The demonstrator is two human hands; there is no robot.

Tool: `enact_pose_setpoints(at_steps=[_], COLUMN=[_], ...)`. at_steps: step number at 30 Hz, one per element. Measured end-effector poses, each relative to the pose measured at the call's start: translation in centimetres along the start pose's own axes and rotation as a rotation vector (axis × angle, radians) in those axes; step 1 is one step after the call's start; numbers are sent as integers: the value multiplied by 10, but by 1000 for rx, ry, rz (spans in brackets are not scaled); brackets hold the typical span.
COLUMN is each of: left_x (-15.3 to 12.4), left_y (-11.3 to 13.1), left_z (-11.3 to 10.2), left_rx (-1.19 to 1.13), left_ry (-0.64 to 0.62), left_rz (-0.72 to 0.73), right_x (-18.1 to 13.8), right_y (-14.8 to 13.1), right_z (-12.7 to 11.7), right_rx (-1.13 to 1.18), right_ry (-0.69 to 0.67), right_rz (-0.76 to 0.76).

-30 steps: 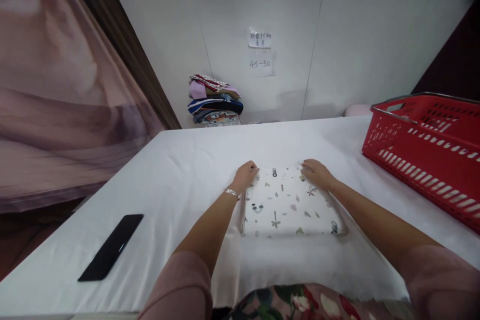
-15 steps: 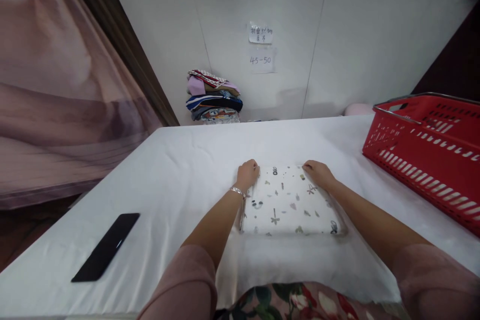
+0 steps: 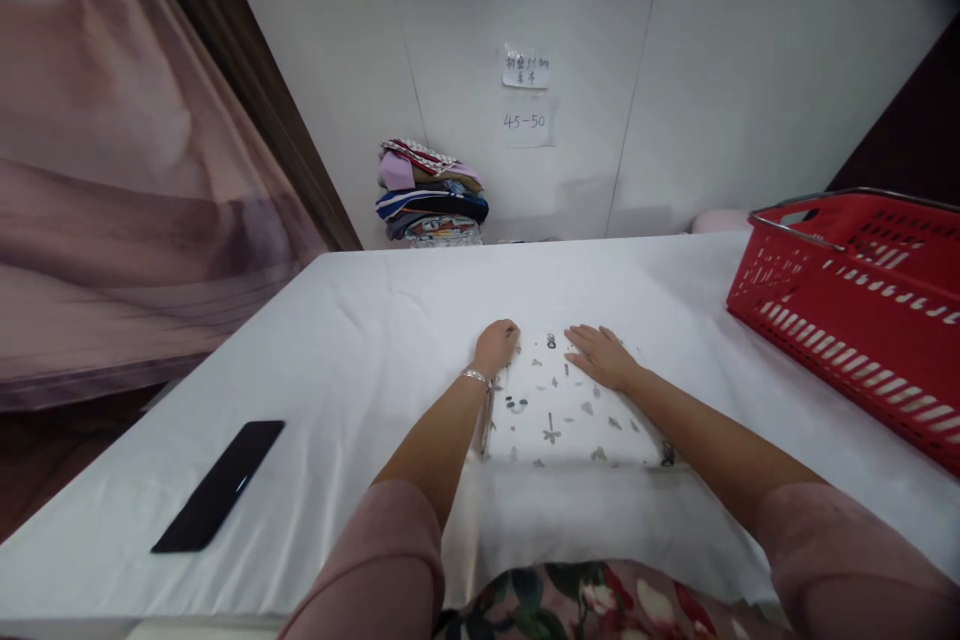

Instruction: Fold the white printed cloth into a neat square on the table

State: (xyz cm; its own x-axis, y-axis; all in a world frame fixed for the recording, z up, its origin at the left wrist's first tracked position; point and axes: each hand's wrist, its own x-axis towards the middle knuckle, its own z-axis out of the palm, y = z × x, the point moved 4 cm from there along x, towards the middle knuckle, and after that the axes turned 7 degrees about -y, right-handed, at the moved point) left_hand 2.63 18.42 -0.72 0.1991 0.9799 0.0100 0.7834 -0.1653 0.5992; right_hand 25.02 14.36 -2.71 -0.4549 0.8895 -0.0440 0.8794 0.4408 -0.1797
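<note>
A folded white cloth (image 3: 555, 410) with small printed figures lies flat on the white-covered table, close in front of me. At its far left corner my left hand (image 3: 496, 347) is closed, fingers curled on the cloth's edge. My right hand (image 3: 602, 356) rests flat on the cloth's far right part, fingers spread and palm down. A silvery bracelet (image 3: 476, 377) circles my left wrist.
A black phone-like slab (image 3: 219, 487) lies on the table (image 3: 360, 350) at left. The red plastic basket (image 3: 847, 290) with a metal handle stands at right. Behind the table, folded clothes (image 3: 431, 195) are stacked by the wall. A pink curtain (image 3: 150, 170) hangs at left.
My right hand has let go of the cloth's far right corner and moved left, opening flat onto the cloth. My left hand stays at the far left corner.
</note>
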Motion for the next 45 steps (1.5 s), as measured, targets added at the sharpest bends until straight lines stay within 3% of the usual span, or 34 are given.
enact_pose_setpoints(at_steps=[3, 5, 8, 11, 16, 23, 28, 35, 41, 45], left_x=[4, 1, -16, -37, -44, -40, -39, -40, -39, -38], left_y=[0, 6, 27, 42, 32, 29, 28, 29, 27, 28], left_z=[-4, -8, -6, 10, 29, 32, 33, 32, 33, 33], left_rx=[3, 33, 154, 306, 418, 428, 437, 447, 418, 397], left_ry=[-22, 27, 95, 12, -126, -80, -93, -97, -105, -119], left_rz=[-71, -68, 135, 333, 213, 230, 211, 204, 198, 183], right_x=[0, -1, 0, 0, 0, -6, -7, -9, -35, -43], right_y=[0, 0, 0, 0, -5, -23, -24, -27, 6, 20], right_z=[1, 0, 1, 1, -3, -1, 7, -1, -2, 6], right_rx=[-24, -31, -38, -41, -34, -39, -12, -10, -32, 51], right_ry=[11, 15, 18, 23, -17, 11, -24, -48, 73, 62], right_rz=[12, 16, 23, 23, 44, 77, 83, 98, 369, 373])
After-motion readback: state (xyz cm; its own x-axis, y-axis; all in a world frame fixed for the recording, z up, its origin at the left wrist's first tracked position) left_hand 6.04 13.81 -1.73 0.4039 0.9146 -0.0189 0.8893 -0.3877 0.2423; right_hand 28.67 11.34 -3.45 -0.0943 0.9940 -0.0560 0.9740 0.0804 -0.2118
